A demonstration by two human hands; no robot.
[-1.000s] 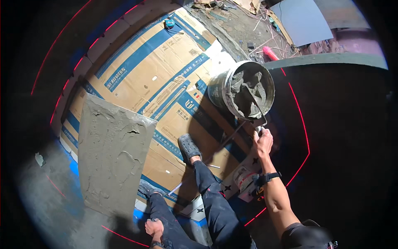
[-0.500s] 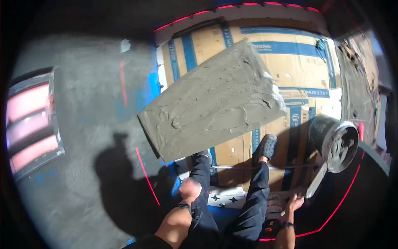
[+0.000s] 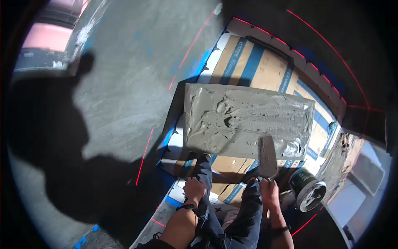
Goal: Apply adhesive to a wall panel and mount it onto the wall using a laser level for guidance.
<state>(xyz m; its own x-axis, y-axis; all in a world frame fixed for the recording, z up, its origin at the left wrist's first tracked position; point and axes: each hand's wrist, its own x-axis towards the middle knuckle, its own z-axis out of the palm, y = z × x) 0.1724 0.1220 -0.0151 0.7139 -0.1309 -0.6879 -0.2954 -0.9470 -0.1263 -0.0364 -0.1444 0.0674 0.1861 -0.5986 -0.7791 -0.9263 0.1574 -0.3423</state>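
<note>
My right hand [image 3: 269, 193] is wrapped round the handle of a flat trowel [image 3: 267, 157]. The grey-smeared blade points away from me and overlaps the near edge of a large rectangular tile [image 3: 187, 112]. Thick grey mortar [image 3: 257, 118] covers most of the tile, with ridges and smeared lumps; a pale patch shows near its right end. My left hand [image 3: 195, 189], fingers curled in, rests by my left knee with no tool visible in it. A dark bucket [image 3: 306, 182], mortar on its rim and inside, stands to the right of my right hand.
Flattened cardboard [image 3: 232, 58] with blue bands lies under and beyond the tile. White tiles with dark cross-shaped pieces border it. A grey wall [image 3: 120, 95] at left bears my shadow and red laser lines. At right, mortar residue [image 3: 336, 159] lies past the bucket.
My view has turned, so the tile now looks more level and nearer. The trowel has moved from beside the bucket to the tile's near edge. My left hand has come to the knee.
</note>
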